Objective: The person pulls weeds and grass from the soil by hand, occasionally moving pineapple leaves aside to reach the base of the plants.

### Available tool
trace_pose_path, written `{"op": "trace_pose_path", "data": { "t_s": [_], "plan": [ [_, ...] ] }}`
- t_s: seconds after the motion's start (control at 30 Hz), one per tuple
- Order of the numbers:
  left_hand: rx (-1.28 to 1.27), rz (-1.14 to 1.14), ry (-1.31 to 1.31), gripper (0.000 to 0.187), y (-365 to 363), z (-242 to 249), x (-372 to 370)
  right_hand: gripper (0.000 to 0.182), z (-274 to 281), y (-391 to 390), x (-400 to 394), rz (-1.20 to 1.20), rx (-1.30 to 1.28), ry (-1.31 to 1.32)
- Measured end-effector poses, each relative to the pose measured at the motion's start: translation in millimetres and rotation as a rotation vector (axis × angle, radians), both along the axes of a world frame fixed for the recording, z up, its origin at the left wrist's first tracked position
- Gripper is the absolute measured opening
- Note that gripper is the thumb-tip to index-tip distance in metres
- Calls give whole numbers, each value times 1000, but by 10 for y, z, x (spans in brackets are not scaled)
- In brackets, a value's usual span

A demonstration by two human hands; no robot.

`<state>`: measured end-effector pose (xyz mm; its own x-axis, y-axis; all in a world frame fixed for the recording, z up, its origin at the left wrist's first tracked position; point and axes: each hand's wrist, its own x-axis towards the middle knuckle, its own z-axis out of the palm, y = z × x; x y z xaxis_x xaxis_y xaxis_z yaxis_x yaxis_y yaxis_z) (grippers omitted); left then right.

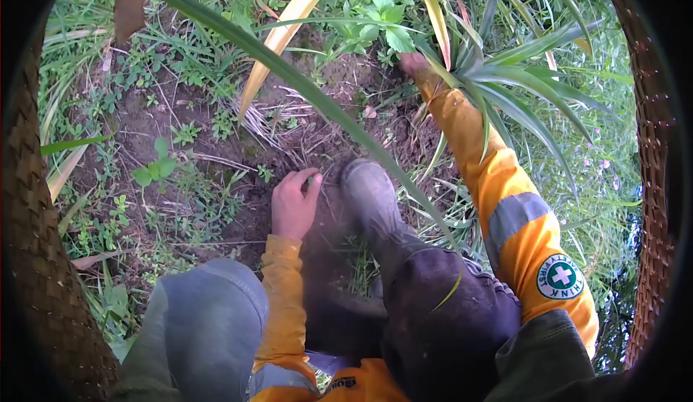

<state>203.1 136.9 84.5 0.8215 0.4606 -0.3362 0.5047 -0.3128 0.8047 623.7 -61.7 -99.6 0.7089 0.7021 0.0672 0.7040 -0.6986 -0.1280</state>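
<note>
Over the bare soil (pixel 253 138), left of the boot (pixel 369 189), is my left hand (pixel 294 203), its fingers bent forward and the thumb apart, with nothing seen in it. My right hand (pixel 413 64) reaches low to the ground at the upper right, beside the base of a spiky long-leaved plant (pixel 480 77). Leaves and shade hide its fingers, so what it touches cannot be made out. Both arms wear orange sleeves.
A long green leaf (pixel 289 77) crosses the view close to the camera. Yellowed leaves (pixel 285 37) hang at the top. Small weeds (pixel 155 165) and dry stalks lie about. Woven brown edges (pixel 43 279) frame both sides. My bent knees (pixel 213 301) are below.
</note>
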Motion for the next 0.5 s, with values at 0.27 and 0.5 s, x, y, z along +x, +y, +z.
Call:
{"op": "trace_pose_path", "data": {
  "t_s": [0.27,0.5],
  "plan": [
    [-40,16,46,24,-7,-28,-56,15,95,30,74,-68,38,-6],
    [-44,-18,92,26,35,-82,-68,15,137,-43,187,-68,48,-17]
  ]
}}
